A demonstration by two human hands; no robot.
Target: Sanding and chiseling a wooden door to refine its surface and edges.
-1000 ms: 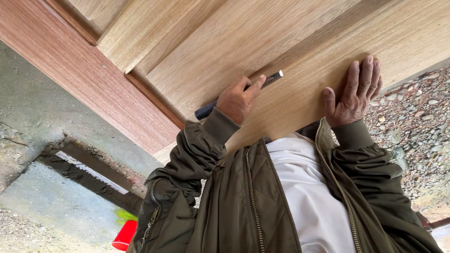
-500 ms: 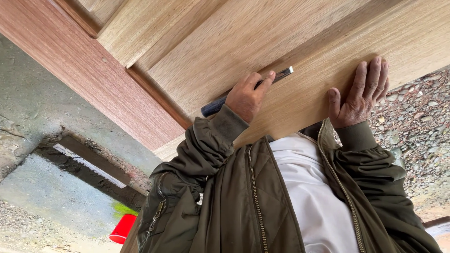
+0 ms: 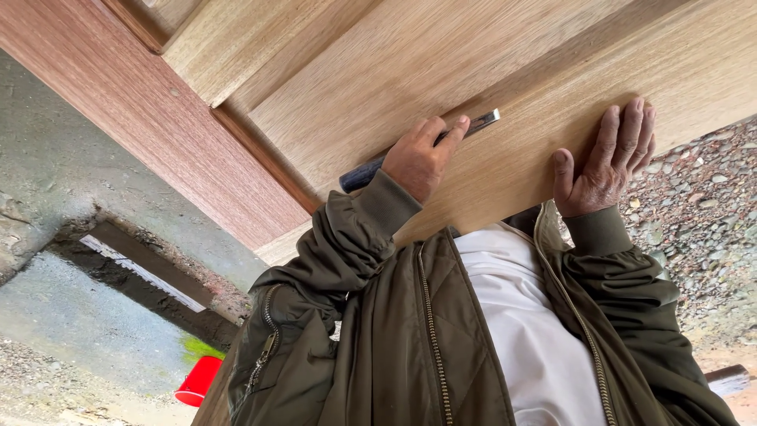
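My left hand [image 3: 418, 158] is shut on a chisel [image 3: 482, 121] with a dark handle and a flat steel blade. The blade lies along the groove where a raised light wooden panel [image 3: 441, 55] meets the lower rail of a wooden door. My right hand [image 3: 603, 162] lies flat on that rail [image 3: 505, 170], fingers spread, a hand's width right of the blade tip. Both arms wear olive jacket sleeves. The open jacket and white shirt fill the lower middle of the view.
A reddish-brown wooden stile [image 3: 142, 102] runs diagonally at the left of the door. Below it are a concrete floor with a dark channel [image 3: 150, 272] and a red cup [image 3: 197, 381]. Gravel [image 3: 702, 205] covers the ground at the right.
My left hand has slid the chisel up and to the right along the groove. My right hand has stayed flat on the rail.
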